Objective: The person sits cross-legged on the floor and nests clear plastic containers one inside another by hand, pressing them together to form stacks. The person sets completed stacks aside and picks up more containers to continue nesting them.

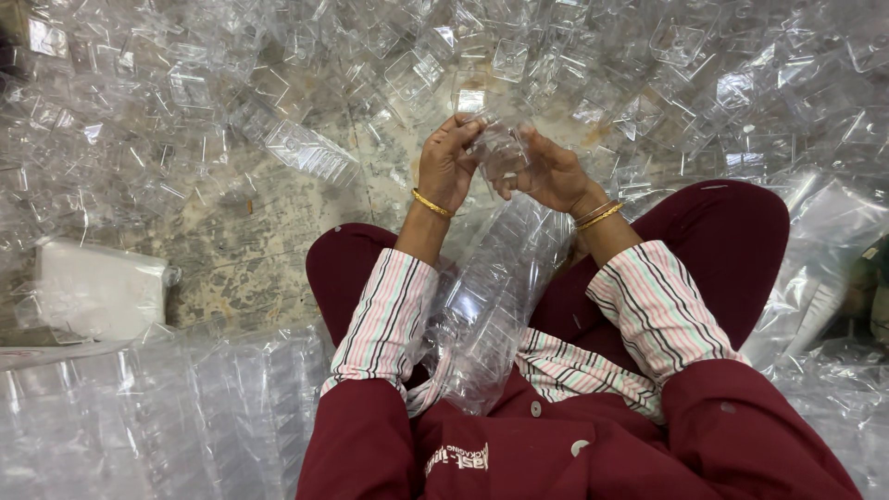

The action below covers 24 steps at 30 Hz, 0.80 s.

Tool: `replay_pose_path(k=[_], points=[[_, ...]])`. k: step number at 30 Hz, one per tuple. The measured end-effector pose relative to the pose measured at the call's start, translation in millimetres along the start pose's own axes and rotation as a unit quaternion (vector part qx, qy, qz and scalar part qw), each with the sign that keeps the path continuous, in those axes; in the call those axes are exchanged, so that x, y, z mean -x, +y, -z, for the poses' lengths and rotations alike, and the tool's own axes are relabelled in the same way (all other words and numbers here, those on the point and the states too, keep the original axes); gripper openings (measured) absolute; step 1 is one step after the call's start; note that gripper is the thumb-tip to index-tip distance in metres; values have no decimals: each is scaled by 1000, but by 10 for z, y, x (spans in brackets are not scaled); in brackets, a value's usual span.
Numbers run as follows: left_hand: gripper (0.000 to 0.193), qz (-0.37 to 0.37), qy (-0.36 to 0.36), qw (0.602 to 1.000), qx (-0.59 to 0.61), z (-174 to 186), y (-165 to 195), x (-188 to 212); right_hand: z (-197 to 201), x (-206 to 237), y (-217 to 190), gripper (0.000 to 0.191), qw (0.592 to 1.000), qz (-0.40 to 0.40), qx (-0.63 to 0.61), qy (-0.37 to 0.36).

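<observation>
Left hand (447,167) and right hand (546,171) both grip one clear plastic cup (500,150), fingers closed on its sides, at the top of a long nested stack of cups (486,296) resting in the lap. Loose clear cups (306,153) cover the floor (250,250) ahead. A white rectangular package (97,289) lies left; clear bagged stacks (815,268) lie right.

Both forearms reach forward from the lap and angle inward, so the two hands meet close together at chest height. The left hand (447,165) is raised with its back toward the camera, fingers curled and fingertips (470,123) pinched together at the top. The right hand (548,171) faces it, palm turned inward, fingers bent in a closed grip. Each wrist is slightly bent. Striped cuffs cover both forearms, over dark red sleeves.
</observation>
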<state>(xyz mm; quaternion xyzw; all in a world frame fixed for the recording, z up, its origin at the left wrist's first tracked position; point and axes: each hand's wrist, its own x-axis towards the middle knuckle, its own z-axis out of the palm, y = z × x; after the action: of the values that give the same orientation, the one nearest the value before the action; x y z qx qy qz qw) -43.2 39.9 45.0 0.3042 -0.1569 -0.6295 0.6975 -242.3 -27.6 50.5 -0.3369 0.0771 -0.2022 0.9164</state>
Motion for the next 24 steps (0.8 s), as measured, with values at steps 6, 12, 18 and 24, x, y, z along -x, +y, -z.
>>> replay_pose_path(k=[6,12,18,24], points=[[16,-21,11,1000,20,189,-107,-58,-105,-77,-30,67,993,-10,112,19],[27,-4,12,999,52,130,-150,-37,-86,-61,-6,67,984,12,171,38],[29,26,-12,996,82,18,-145,41,-52,-12,-7,63,990,-5,141,12],[19,-53,67,994,68,12,-207,-78,-81,-96,84,67,969,28,240,56]])
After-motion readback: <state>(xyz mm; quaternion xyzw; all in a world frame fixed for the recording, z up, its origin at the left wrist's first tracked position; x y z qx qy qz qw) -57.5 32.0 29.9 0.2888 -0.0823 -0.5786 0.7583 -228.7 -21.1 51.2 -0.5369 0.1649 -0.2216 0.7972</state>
